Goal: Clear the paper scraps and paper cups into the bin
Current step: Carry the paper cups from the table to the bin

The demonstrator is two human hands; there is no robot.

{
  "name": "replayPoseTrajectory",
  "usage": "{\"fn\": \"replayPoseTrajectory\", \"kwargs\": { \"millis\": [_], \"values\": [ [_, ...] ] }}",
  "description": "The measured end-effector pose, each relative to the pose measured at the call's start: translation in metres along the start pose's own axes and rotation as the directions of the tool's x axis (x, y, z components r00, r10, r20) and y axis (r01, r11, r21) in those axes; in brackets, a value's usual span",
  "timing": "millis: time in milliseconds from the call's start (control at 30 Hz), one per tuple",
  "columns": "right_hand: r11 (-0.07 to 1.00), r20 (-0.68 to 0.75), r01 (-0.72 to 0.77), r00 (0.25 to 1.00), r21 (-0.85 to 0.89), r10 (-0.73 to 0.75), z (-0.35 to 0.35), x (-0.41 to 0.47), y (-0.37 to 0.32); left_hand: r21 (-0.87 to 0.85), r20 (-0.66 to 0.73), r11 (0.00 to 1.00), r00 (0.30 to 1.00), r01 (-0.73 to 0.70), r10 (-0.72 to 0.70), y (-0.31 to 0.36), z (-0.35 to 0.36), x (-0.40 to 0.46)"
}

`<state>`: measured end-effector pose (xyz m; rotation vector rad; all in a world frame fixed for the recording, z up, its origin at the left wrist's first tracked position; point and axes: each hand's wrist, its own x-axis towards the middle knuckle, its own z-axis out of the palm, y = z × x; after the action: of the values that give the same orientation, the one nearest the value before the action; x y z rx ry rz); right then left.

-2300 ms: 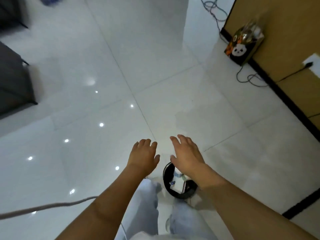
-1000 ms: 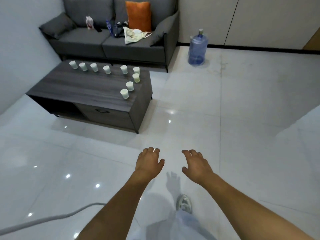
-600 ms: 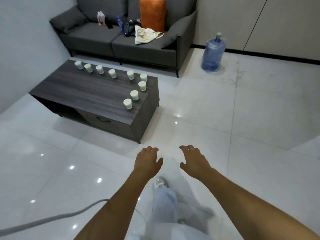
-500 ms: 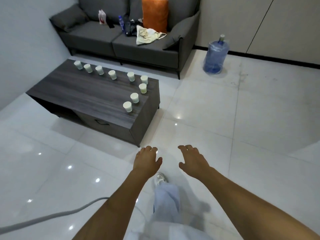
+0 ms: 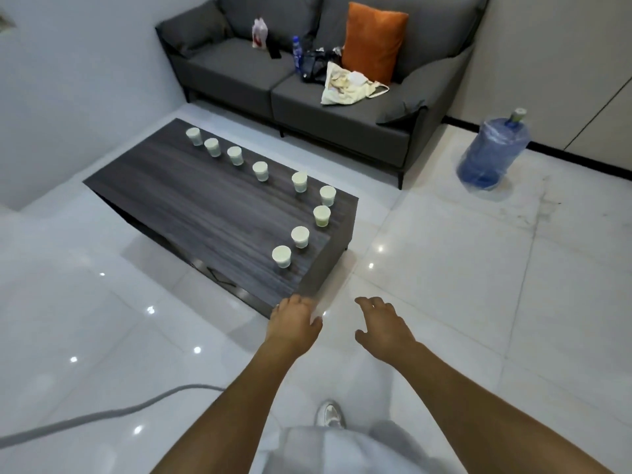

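Observation:
Several pale paper cups stand upright on the dark wooden coffee table [image 5: 191, 200], in a row along its far edge and down its right end. The nearest paper cup [image 5: 281, 256] sits near the table's front right corner. My left hand [image 5: 293, 321] hovers just in front of that corner, fingers relaxed and holding nothing. My right hand [image 5: 383, 325] floats over the white floor to the right, fingers spread and holding nothing. No bin and no paper scraps are in view.
A grey sofa [image 5: 307, 94] with an orange cushion [image 5: 372, 41], a cloth bag and bottles stands behind the table. A blue water jug [image 5: 492, 155] stands on the floor at right. A grey cable [image 5: 102, 413] crosses the tiles at lower left.
The view swung from the floor and a round bin by my feet to the table, which has come closer. Both hands stay held out and hold nothing.

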<state>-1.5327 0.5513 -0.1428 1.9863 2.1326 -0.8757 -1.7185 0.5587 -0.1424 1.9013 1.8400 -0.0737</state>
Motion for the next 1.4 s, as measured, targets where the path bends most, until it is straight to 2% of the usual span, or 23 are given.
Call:
{"fn": "replayPoseTrajectory", "kwargs": {
  "millis": [233,467,567,833,1067,1133,1267,1400],
  "values": [
    [0.999,0.076,0.036,0.996,-0.007,-0.036,-0.033,0.092,-0.005,-0.027,0.062,0.993,0.991,0.118,-0.117,-0.013,-0.023,0.077],
    [0.991,0.166,0.125,0.980,-0.052,-0.114,-0.072,0.225,-0.015,-0.096,0.091,0.945,0.948,0.314,-0.306,-0.029,-0.047,0.186],
    [0.971,0.225,0.209,0.958,-0.119,-0.179,-0.097,0.285,-0.026,-0.142,0.114,0.899,0.909,0.415,-0.402,-0.034,-0.059,0.230],
    [0.910,0.429,0.358,0.870,-0.210,-0.243,-0.126,0.387,-0.051,-0.258,0.176,0.794,0.835,0.550,-0.521,-0.040,-0.074,0.305],
    [0.895,0.520,0.386,0.824,-0.224,-0.225,-0.094,0.447,-0.058,-0.279,0.307,0.697,0.749,0.661,-0.587,-0.069,-0.037,0.340],
    [0.889,0.527,0.397,0.818,-0.229,-0.230,-0.078,0.464,-0.060,-0.311,0.283,0.680,0.748,0.664,-0.600,-0.082,-0.024,0.353],
    [0.881,0.520,0.419,0.815,-0.222,-0.257,-0.032,0.499,-0.060,-0.386,0.140,0.649,0.737,0.656,-0.661,-0.110,0.013,0.380],
    [0.872,0.478,0.425,0.835,-0.242,-0.274,0.026,0.531,-0.057,-0.328,0.158,0.703,0.770,0.631,-0.618,-0.133,0.061,0.403]
  ]
}}
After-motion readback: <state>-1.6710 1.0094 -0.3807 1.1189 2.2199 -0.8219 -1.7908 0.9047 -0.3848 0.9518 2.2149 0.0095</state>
